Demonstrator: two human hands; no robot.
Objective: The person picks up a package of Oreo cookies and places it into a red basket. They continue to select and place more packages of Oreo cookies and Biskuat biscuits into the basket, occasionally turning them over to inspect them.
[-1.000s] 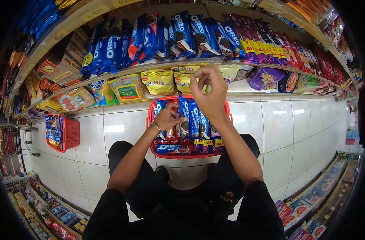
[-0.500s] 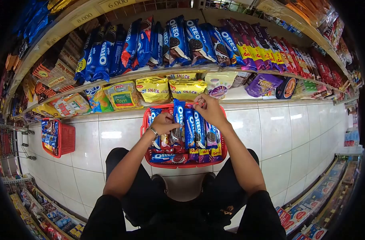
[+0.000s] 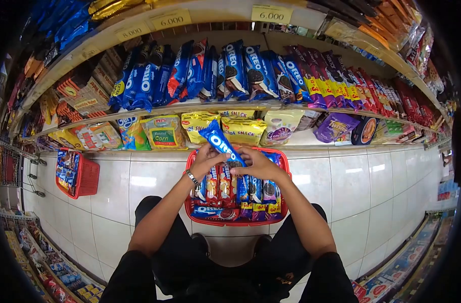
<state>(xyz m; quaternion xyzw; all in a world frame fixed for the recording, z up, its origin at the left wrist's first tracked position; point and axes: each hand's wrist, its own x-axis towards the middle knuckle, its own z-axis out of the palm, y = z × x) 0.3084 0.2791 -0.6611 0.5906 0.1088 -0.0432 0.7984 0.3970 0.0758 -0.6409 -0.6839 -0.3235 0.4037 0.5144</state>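
A blue Oreo pack (image 3: 218,140) is held tilted above the red basket (image 3: 188,209), its upper end toward the shelf. My left hand (image 3: 206,159) grips its left side, with the fingers partly behind it. On the other side my right hand (image 3: 255,164) has its fingers closed round the pack's lower end. Beneath both hands, the basket holds several packs in upright rows, among them red packs (image 3: 226,183) and purple-and-yellow ones (image 3: 259,211). One more Oreo pack (image 3: 215,212) lies flat along the basket's near side.
Ahead, a shelf (image 3: 190,107) carries Oreo packs (image 3: 232,70) and purple packs (image 3: 336,83). Yellow snack bags (image 3: 243,130) stand on the level below. A second red basket (image 3: 88,178) sits on the tiled floor (image 3: 112,202) at the left. More shelving (image 3: 407,252) is at the lower right.
The Oreo pack has been lifted from the basket and tilted to the left. My right hand has come down onto it. The view has shifted slightly, showing more of the upper shelf.
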